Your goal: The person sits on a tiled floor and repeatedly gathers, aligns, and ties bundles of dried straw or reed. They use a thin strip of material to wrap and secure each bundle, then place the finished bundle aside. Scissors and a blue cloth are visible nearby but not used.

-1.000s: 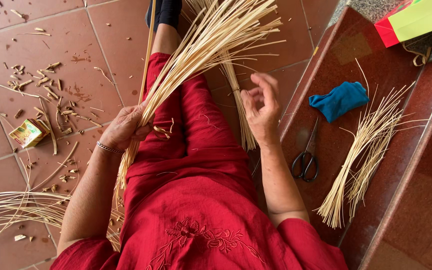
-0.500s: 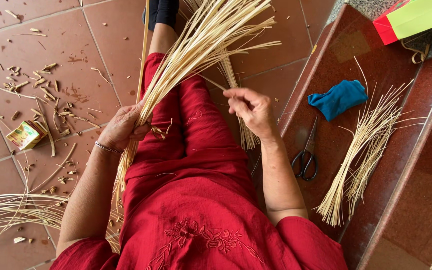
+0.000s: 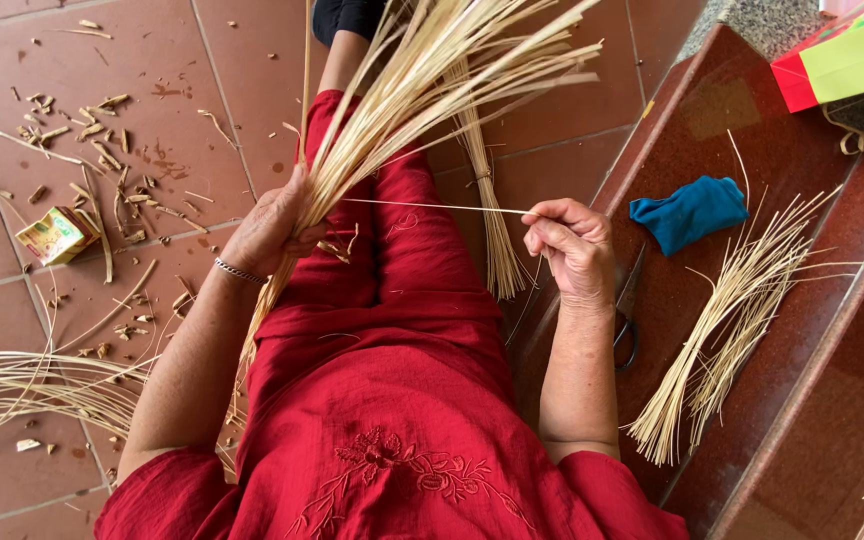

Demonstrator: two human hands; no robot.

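Over the red lap, the left hand [image 3: 270,228] grips a fanned bundle of pale reeds [image 3: 422,100]. Right of the bundle, the right hand [image 3: 572,245] pinches one thin strand [image 3: 432,206] drawn sideways from it.

Home craft spot, tiled floor [image 3: 72,60], straw scraps [image 3: 102,170]

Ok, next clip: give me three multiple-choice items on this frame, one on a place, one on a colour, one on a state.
1. Where does the folded cloth lie?
A. on the dark red step
B. on the person's lap
C. on the tiled floor

2. What colour is that cloth?
A. yellow
B. blue
C. white

3. What is the right hand doing?
A. resting flat
B. pinching a single strip
C. holding the scissors

Answers: 1 A, it sits beside the loose strips; 2 B, plainly blue; 3 B, fingertips closed on a strip drawn from the bundle in the left hand.
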